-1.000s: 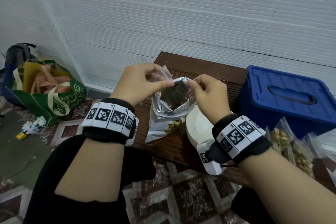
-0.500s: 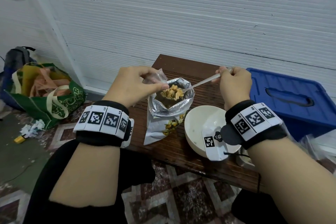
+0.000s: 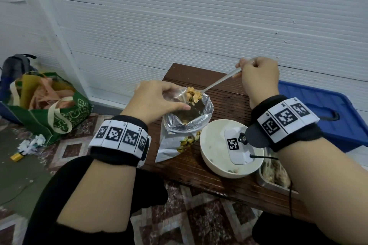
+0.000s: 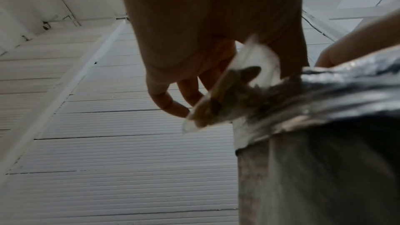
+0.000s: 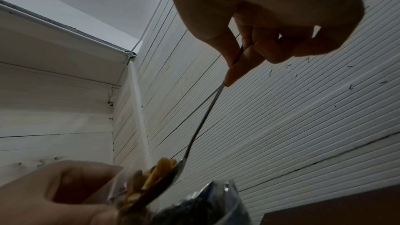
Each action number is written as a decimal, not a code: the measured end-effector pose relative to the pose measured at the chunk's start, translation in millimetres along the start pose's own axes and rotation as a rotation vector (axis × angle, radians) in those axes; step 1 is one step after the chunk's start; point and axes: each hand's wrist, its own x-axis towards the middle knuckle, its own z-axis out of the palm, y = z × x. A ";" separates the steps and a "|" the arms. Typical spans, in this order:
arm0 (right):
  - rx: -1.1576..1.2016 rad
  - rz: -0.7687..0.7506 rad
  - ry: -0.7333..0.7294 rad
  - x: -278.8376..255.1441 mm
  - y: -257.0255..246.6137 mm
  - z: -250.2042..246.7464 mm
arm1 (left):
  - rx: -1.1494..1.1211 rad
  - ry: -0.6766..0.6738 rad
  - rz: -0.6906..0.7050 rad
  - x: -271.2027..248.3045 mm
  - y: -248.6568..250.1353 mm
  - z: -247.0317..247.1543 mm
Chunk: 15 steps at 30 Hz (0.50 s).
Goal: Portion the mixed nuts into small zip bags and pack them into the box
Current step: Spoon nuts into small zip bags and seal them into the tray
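Observation:
My left hand (image 3: 176, 99) pinches a small clear zip bag (image 3: 177, 93) by its mouth, just above the open silver foil bag of nuts (image 3: 186, 125) standing on the table. My right hand (image 3: 242, 67) grips the handle of a metal spoon (image 3: 217, 84), raised above and to the right of the foil bag. The spoon's bowl carries a heap of mixed nuts (image 3: 192, 94) at the zip bag's mouth. In the right wrist view the nuts (image 5: 159, 172) tip off the spoon (image 5: 205, 117) into the clear bag. The left wrist view shows my fingers (image 4: 173, 107) on the zip bag (image 4: 229, 91).
A white bowl (image 3: 215, 167) stands right of the foil bag on the dark wooden table (image 3: 229, 101). The blue lidded box (image 3: 318, 105) sits at the far right. Below my right wrist a metal tray (image 3: 272, 182) holds filled bags. A green shopping bag (image 3: 59, 117) lies on the floor at left.
My right hand has lifted the loaded spoon out of the foil bag, up and to the right, and brought the nuts to the zip bag's mouth. My left hand has kept its hold.

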 end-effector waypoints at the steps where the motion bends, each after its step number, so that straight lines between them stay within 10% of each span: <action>1: -0.002 -0.004 -0.006 -1.1 0.3 1.7 | -0.003 -0.007 0.004 0.4 0.4 1.4; 15: 0.312 -0.329 -0.200 -19.6 -6.5 2.6 | -0.083 0.060 -0.014 3.5 3.7 15.3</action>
